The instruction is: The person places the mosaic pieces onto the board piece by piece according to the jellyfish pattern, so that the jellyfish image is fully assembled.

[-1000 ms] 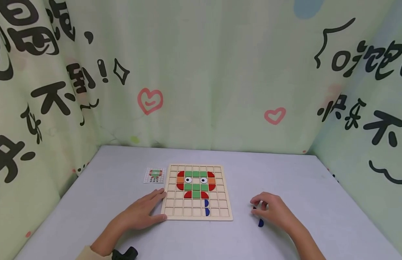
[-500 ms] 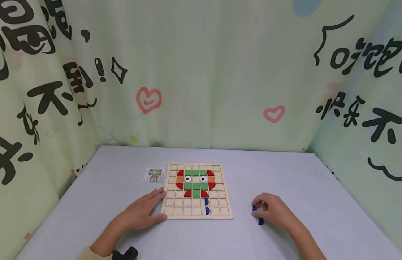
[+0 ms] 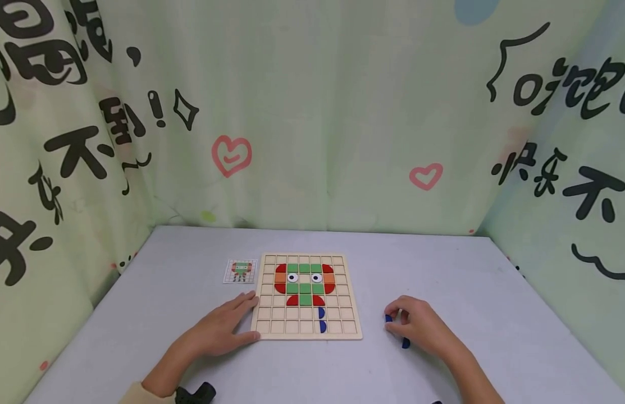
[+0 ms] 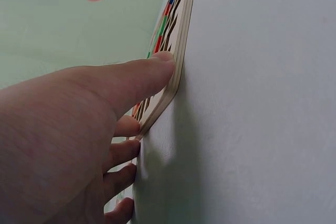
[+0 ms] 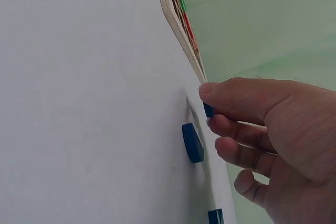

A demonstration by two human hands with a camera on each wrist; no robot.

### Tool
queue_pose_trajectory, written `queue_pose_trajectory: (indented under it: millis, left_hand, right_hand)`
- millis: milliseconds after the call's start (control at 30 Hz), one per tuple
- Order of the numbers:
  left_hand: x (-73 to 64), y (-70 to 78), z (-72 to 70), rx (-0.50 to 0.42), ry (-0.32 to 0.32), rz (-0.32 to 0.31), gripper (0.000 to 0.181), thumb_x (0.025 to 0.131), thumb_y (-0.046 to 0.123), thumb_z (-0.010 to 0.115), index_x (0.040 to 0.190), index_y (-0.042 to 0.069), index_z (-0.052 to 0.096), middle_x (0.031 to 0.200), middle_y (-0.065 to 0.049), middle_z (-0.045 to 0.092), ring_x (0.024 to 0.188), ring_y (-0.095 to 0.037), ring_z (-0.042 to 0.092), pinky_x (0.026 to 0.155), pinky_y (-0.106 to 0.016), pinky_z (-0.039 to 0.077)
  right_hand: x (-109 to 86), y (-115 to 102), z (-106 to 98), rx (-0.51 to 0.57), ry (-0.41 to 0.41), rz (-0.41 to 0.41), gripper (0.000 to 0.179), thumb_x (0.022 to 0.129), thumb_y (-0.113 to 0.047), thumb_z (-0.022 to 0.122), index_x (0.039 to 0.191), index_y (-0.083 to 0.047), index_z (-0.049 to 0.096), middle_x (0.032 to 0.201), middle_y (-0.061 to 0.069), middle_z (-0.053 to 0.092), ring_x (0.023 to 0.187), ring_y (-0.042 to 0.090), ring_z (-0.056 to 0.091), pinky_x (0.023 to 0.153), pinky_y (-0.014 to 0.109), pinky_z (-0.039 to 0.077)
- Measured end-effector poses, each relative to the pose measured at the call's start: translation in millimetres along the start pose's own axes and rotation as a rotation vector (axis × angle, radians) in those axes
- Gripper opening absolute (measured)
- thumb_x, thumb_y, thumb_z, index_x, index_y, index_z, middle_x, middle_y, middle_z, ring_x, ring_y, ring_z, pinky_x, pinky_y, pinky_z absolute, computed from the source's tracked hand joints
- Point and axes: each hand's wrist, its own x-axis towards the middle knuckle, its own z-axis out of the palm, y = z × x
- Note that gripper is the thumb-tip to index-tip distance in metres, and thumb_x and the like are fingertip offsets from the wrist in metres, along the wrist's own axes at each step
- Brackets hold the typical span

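In the head view a wooden grid board (image 3: 345, 314) bears a figure of green, red and orange tiles with two round eyes. Two blue half-round pieces (image 3: 323, 326) sit one below the other under its right side. My left hand (image 3: 218, 328) rests at the board's left edge, fingers extended, its thumb (image 4: 152, 69) on the near corner. To the right of the board, my right hand (image 3: 418, 325) pinches a small blue piece (image 5: 208, 110) between thumb and forefinger, partly hidden by them. Another blue half-round piece (image 5: 193, 143) lies on the table beneath that hand.
A small picture card (image 3: 240, 271) of a similar figure lies left of the board. One more blue piece (image 5: 215, 216) shows at the bottom of the right wrist view. The white table (image 3: 191, 252) backs onto a printed curtain (image 3: 327, 112).
My right hand has picked at a blue piece and now pinches it, shifting slightly left and away from the piece on the table. The left hand has stayed on the board's edge.
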Motion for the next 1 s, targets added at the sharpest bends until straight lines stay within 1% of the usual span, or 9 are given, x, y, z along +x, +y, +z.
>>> queue_pose_trajectory:
  millis: [133, 233, 300, 400, 533, 600, 700, 900, 1000]
  left_hand:
    - [-0.1, 1.0, 0.8, -0.01, -0.005, -0.01, 0.077, 0.085, 0.049, 0.069, 0.148, 0.014, 0.04, 0.158, -0.004, 0.032, 0.146, -0.029, 0.03, 0.116, -0.052, 0.031]
    - [-0.3, 1.9, 0.6, -0.013, -0.005, -0.011, 0.077, 0.085, 0.049, 0.068, 0.148, 0.015, 0.04, 0.158, -0.004, 0.032, 0.146, -0.029, 0.03, 0.116, -0.053, 0.031]
    - [-0.1, 2.1, 0.1, -0.009, -0.004, -0.011, 0.077, 0.085, 0.049, 0.068, 0.148, 0.015, 0.04, 0.158, -0.004, 0.032, 0.146, -0.029, 0.029, 0.116, -0.052, 0.031]
    - [0.0, 2.3, -0.5, -0.004, -0.004, -0.011, 0.077, 0.085, 0.05, 0.068, 0.148, 0.015, 0.04, 0.158, -0.004, 0.032, 0.146, -0.029, 0.03, 0.116, -0.052, 0.031]
    - [-1.0, 2.2, -1.8, -0.002, -0.002, -0.003, 0.077, 0.085, 0.05, 0.068, 0.148, 0.014, 0.04, 0.158, -0.005, 0.032, 0.146, -0.03, 0.03, 0.116, -0.052, 0.031]
    - [-1.3, 2.1, -2.3, 0.0, -0.002, -0.001, 0.077, 0.086, 0.05, 0.068, 0.148, 0.014, 0.04, 0.158, -0.005, 0.032, 0.146, -0.03, 0.03, 0.116, -0.052, 0.031]
    - [-1.3, 2.2, -2.3, 0.002, -0.003, 0.003, 0.077, 0.086, 0.05, 0.067, 0.148, 0.014, 0.04, 0.158, -0.006, 0.032, 0.146, -0.031, 0.03, 0.116, -0.052, 0.031]
    - [-1.7, 3.3, -3.2, -0.003, -0.012, 0.003, 0.078, 0.086, 0.05, 0.067, 0.148, 0.014, 0.039, 0.158, -0.006, 0.031, 0.146, -0.031, 0.029, 0.116, -0.052, 0.03]
    - [-2.7, 4.1, -4.6, -0.005, -0.013, 0.002, 0.077, 0.086, 0.05, 0.067, 0.149, 0.014, 0.039, 0.158, -0.006, 0.031, 0.146, -0.031, 0.029, 0.116, -0.053, 0.03]
  right_hand:
    - [5.5, -11.3, 2.2, 0.014, 0.001, -0.051, 0.016, 0.078, -0.013, 0.079, 0.092, -0.015, 0.071, 0.085, -0.006, 0.063, 0.068, 0.005, 0.049, 0.057, 0.019, 0.043]
    - [11.6, -19.8, 7.1, 0.013, 0.004, -0.096, 0.016, 0.078, -0.012, 0.079, 0.093, -0.014, 0.072, 0.087, -0.007, 0.064, 0.068, 0.004, 0.049, 0.059, 0.018, 0.043]
    - [16.1, -26.7, 11.2, 0.007, 0.004, -0.11, 0.017, 0.078, -0.013, 0.079, 0.093, -0.014, 0.072, 0.088, -0.007, 0.064, 0.069, 0.004, 0.049, 0.059, 0.018, 0.043]
    - [22.2, -38.2, 17.2, 0.008, 0.0, -0.103, 0.018, 0.077, -0.015, 0.08, 0.094, -0.014, 0.073, 0.087, -0.008, 0.064, 0.07, 0.006, 0.049, 0.06, 0.017, 0.043]
    - [30.1, -52.9, 25.0, 0.029, -0.016, -0.074, 0.018, 0.077, -0.016, 0.08, 0.094, -0.014, 0.073, 0.086, -0.008, 0.063, 0.072, 0.009, 0.05, 0.06, 0.016, 0.043]
    - [33.7, -58.2, 29.3, 0.047, -0.028, -0.08, 0.018, 0.078, -0.017, 0.08, 0.094, -0.014, 0.073, 0.085, -0.007, 0.063, 0.073, 0.01, 0.051, 0.06, 0.016, 0.044]
    - [38.1, -64.3, 36.3, 0.068, -0.046, -0.099, 0.017, 0.079, -0.018, 0.079, 0.094, -0.014, 0.073, 0.085, -0.006, 0.062, 0.074, 0.01, 0.051, 0.06, 0.016, 0.044]
    - [45.2, -78.6, 48.6, 0.098, -0.061, -0.171, 0.016, 0.08, -0.017, 0.079, 0.093, -0.014, 0.072, 0.083, -0.006, 0.062, 0.075, 0.011, 0.052, 0.061, 0.018, 0.045]
    - [47.8, -85.6, 53.8, 0.116, -0.079, -0.189, 0.014, 0.081, -0.018, 0.078, 0.093, -0.014, 0.072, 0.084, -0.006, 0.062, 0.076, 0.011, 0.053, 0.061, 0.018, 0.046]
